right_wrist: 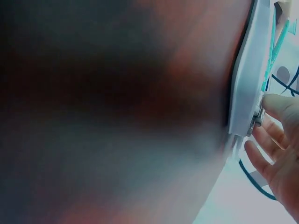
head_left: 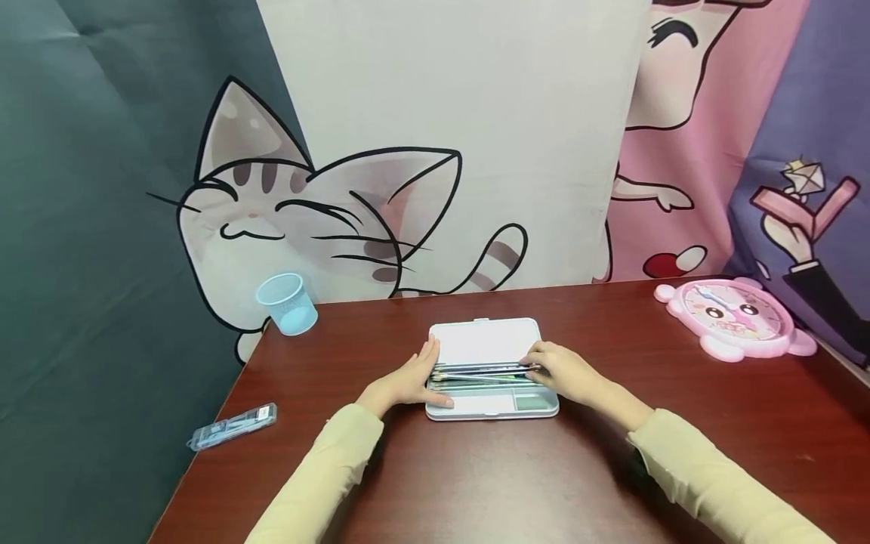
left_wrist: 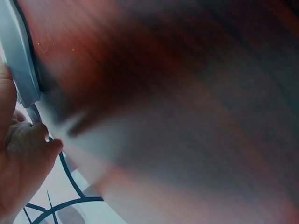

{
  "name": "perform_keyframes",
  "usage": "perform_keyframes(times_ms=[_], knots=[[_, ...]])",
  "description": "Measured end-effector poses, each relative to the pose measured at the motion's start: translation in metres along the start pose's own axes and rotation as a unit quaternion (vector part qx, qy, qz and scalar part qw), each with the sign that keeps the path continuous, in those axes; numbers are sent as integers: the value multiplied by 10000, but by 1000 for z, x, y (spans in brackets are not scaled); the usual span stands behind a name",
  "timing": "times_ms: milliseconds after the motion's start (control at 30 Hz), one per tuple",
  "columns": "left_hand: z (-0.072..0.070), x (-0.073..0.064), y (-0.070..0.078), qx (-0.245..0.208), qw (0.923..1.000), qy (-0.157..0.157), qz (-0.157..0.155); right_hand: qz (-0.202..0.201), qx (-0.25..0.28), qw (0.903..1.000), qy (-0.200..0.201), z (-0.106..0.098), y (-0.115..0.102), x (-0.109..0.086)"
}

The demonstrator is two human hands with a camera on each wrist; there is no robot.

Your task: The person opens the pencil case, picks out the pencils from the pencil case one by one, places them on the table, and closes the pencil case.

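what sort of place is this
Probably a study desk or staged craft corner, though little of the room shows: a brown table with an open pencil case and pink clock, before a cartoon backdrop.

Head cam looks fwd/down; wrist cams close, all share case (head_left: 482, 349).

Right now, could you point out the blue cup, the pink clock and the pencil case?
Pencil case (head_left: 484, 342), head view: inside of its open lid.
Blue cup (head_left: 288, 306), head view: on its side wall.
Pink clock (head_left: 735, 313), head view: on its face.
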State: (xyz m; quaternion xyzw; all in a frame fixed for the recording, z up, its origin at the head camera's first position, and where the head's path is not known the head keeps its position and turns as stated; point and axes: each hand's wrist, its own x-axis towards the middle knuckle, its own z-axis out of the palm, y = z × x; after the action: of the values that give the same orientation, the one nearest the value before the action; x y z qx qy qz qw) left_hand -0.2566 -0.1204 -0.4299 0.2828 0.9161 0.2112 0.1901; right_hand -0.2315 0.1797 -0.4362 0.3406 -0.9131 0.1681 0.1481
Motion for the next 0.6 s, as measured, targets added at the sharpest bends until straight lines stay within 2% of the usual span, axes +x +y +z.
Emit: perform_keyframes(times_ms=[100,167,300,433,500,600], knots=[[-2,3,3,-116,9998,-165,-32,-201,-272,9994,21,-2,0,3],[-4,4,6,-112,9997,-200,-86,-236,-274,9993,16,-5,0,4],[-6,3,8,-89,9995,-230,-213,-131,218,9996,112,-13,6,6],[-6,1,7,-76,9995,-204,-241,-272,607,9952,713,-27,30,0],[-5,1,7,-76,9995,-199,-253,-308,565,9927,1021,-37,48,-9],[-2,1,6,-114,9994,-214,-255,-110,310,9912,1285,-49,76,-30]])
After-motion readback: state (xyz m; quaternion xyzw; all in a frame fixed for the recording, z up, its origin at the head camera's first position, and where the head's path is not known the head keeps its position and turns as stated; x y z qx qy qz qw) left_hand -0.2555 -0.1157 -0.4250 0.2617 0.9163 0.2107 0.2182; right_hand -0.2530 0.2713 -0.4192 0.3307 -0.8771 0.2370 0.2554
